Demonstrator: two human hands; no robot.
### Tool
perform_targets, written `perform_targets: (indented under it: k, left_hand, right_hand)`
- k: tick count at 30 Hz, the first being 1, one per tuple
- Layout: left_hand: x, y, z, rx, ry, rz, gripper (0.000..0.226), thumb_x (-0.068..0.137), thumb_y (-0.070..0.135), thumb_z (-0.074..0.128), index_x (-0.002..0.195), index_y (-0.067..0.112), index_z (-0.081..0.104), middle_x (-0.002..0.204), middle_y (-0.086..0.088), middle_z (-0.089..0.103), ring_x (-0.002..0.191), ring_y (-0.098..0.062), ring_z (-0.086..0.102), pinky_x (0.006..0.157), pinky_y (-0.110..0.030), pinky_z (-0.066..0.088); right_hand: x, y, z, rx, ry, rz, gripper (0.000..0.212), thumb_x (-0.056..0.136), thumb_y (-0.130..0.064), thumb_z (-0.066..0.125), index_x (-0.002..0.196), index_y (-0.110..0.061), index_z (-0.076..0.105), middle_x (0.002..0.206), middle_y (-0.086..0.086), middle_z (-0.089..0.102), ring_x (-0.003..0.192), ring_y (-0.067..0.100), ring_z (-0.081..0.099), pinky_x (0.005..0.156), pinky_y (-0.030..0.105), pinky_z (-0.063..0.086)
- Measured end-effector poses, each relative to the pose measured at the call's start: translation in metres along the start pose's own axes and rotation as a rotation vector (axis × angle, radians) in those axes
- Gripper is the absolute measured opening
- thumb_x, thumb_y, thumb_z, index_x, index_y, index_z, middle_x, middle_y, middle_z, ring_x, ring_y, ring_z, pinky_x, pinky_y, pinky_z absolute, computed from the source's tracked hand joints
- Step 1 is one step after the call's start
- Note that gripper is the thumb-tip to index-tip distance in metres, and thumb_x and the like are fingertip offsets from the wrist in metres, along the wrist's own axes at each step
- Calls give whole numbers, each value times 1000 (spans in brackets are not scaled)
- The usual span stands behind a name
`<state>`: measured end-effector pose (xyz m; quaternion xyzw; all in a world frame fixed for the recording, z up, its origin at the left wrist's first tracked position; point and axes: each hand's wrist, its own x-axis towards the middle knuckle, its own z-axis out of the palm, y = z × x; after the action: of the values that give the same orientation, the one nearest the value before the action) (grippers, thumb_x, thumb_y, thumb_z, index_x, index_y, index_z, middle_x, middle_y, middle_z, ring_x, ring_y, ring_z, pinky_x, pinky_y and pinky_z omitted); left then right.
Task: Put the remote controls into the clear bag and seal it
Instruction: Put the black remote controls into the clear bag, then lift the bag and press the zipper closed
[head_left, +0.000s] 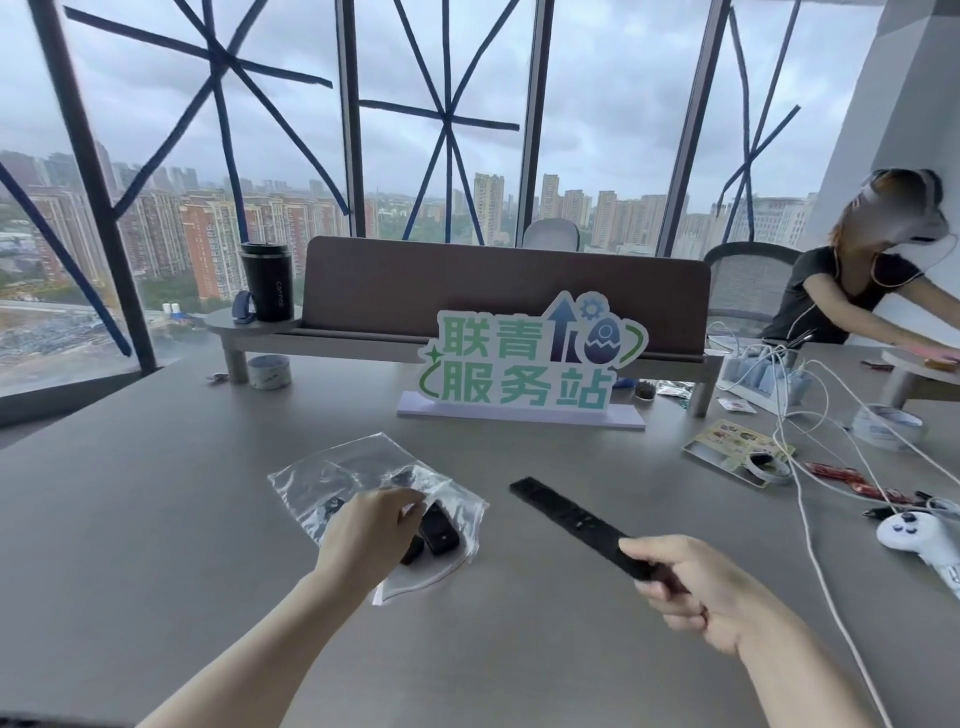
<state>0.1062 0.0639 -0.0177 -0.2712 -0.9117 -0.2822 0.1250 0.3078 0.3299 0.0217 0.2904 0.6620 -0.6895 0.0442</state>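
A clear plastic bag (343, 467) lies on the grey table (156, 519) in front of me. My left hand (371, 530) rests on the bag near its mouth, fingers pinching the plastic. A short black remote (439, 530) shows at the bag's opening, and more dark pieces are dimly visible deeper inside. My right hand (691, 587) grips the near end of a long black remote (566, 517), which points away to the upper left, right of the bag and just above the table.
A green lettered sign (524, 364) stands behind the bag. On the right lie white cables (810, 467), a white game controller (914, 535), tape rolls and small packets. A black cup (267, 280) sits on a shelf at the left. Another person leans over the far right table.
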Motion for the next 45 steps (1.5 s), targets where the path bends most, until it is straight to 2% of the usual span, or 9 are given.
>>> perform_targets:
  k: [4,9,14,19,23,29,34,38,45]
  left_hand:
    - [3,12,-6,22,15,-14,25,89,38,49,77,24,66,57,5,54,64,-26,55,52,-31,42]
    - [0,13,-11,-2,11,-5,26,89,40,48,81,25,67,74,5,70,70,-22,61,59,-34,51]
    - [-8,8,-20,15,46,36,32,91,34,48,65,17,56,68,4,59,66,-18,49,51,-31,34]
    - [-18,3,-14,108,-147,-14,26,81,34,50,105,35,61,99,10,64,89,-23,60,68,-31,49]
    - [-26,-3,-16,227,-320,-66,66,72,22,47,134,45,38,119,3,55,104,-26,59,71,-31,43]
    - [-15,-15,-39,253,-173,-159,42,80,19,49,118,35,56,120,0,61,103,-29,63,76,-32,48]
    - [31,5,-92,-471,95,-307,25,79,7,53,96,14,71,90,-12,72,52,-27,70,58,-37,61]
    - [62,38,-142,-733,284,-190,14,79,1,67,73,14,70,72,-8,68,45,-12,64,53,-25,59]
    - [52,55,-154,-853,72,-88,18,73,3,75,89,12,74,80,-6,73,70,-10,65,74,-16,54]
  right_hand:
    - [-3,-6,59,-231,-183,25,30,91,-25,53,63,-18,47,51,0,40,35,9,15,34,19,13]
    - [38,-2,141,-146,-116,-82,24,96,-24,53,93,-5,66,62,6,66,36,12,32,37,21,22]
    - [60,2,149,-337,377,-325,16,84,-13,51,79,-19,65,63,-4,66,58,17,58,53,27,42]
    - [81,-2,147,-589,295,-358,53,82,-41,61,133,-35,44,100,-3,63,92,20,63,65,29,40]
    - [97,-9,152,-628,423,-451,35,89,-21,52,123,-24,60,115,3,70,101,25,64,81,32,51]
    - [86,-29,141,-595,536,-578,23,86,-7,50,88,-20,68,83,-1,71,77,24,65,66,32,54]
    - [41,-86,135,-288,551,-706,25,85,-11,56,71,-20,75,54,2,70,46,15,61,55,33,55]
    - [-3,-133,132,4,525,-827,27,87,-4,54,74,-16,73,55,6,69,34,8,54,40,27,50]
    - [-25,-150,117,155,520,-792,25,88,0,51,84,-7,75,54,5,68,33,10,54,37,22,51]
